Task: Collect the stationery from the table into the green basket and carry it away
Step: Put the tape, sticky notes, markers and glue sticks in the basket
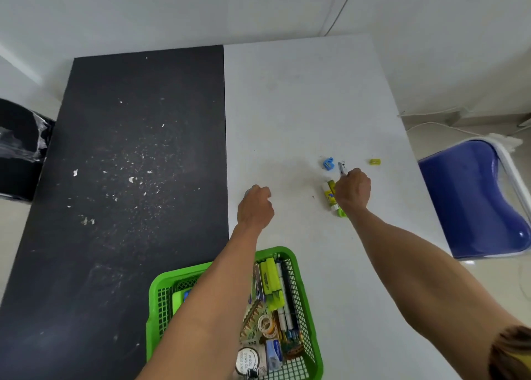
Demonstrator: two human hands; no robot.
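Quick rundown of what's on you in this shot. Your left forearm [207, 302] is bare from the bottom edge of the picture right up to the wrist. Your right forearm [425, 267] is bare too, to past the elbow. The only clothing that shows is a scrap of sleeve [513, 354] in the bottom right corner, on your right upper arm. It's a dark brown band with a rough, fuzzy-looking edge and a mustard-yellow patch just below. Print or two layers, can't tell. The wide lens makes both arms look thick near the camera and skinny toward your left hand [255, 207] and right hand [352, 191], both bare as well.
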